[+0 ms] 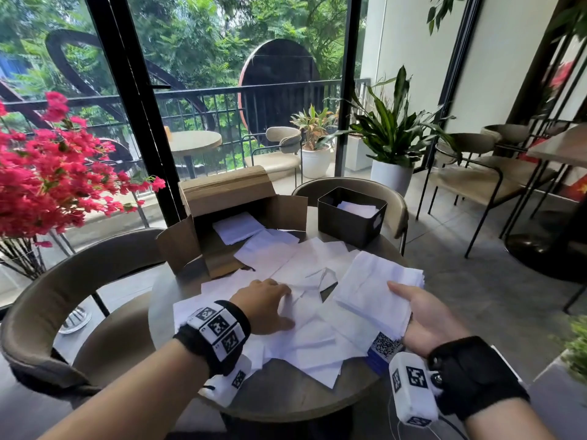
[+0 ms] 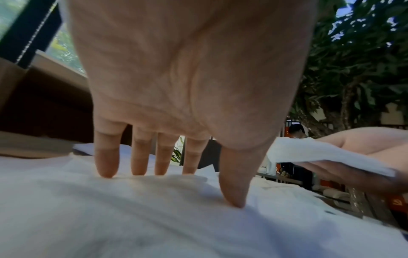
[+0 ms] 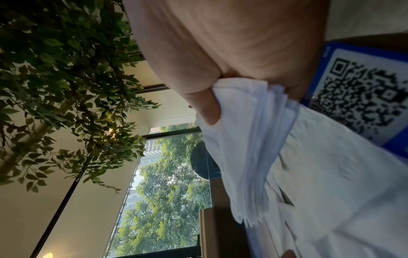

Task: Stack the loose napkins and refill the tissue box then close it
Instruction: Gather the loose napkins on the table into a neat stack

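Loose white napkins (image 1: pixel 305 274) lie scattered over the round table (image 1: pixel 286 398). My left hand (image 1: pixel 270 304) rests palm down on them; in the left wrist view its straight fingertips (image 2: pixel 106 172) press into a napkin (image 2: pixel 154 200). My right hand (image 1: pixel 425 315) holds a stack of napkins (image 1: pixel 378 287) above the table's right side, thumb on top, fingers under it; the right wrist view shows the thumb (image 3: pixel 207 111) pinching the stack (image 3: pixel 249 157). The dark tissue box (image 1: pixel 351 217) stands open at the back right with a few napkins inside.
An open cardboard carton (image 1: pixel 222 214) with napkins sits at the back left of the table. A blue QR-code card (image 1: pixel 382 349) lies near my right wrist. Chairs surround the table, red flowers (image 1: pixel 47 173) stand at the left, potted plants behind.
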A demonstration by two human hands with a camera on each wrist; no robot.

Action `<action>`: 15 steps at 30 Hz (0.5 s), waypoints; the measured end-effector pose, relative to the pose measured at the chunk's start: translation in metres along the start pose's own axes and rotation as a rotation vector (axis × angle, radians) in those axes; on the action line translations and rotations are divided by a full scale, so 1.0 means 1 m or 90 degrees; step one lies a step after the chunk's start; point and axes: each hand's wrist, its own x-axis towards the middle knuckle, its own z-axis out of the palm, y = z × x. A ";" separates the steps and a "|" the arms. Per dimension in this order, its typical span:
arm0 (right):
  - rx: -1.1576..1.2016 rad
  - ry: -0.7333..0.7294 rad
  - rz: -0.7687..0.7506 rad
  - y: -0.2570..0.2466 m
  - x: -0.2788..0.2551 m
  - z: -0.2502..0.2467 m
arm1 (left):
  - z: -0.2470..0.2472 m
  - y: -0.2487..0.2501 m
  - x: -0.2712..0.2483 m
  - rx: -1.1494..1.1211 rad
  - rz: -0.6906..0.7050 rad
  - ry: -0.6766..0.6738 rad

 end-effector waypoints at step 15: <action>-0.014 0.010 -0.007 0.009 -0.010 0.001 | -0.003 0.003 -0.004 0.094 -0.063 0.155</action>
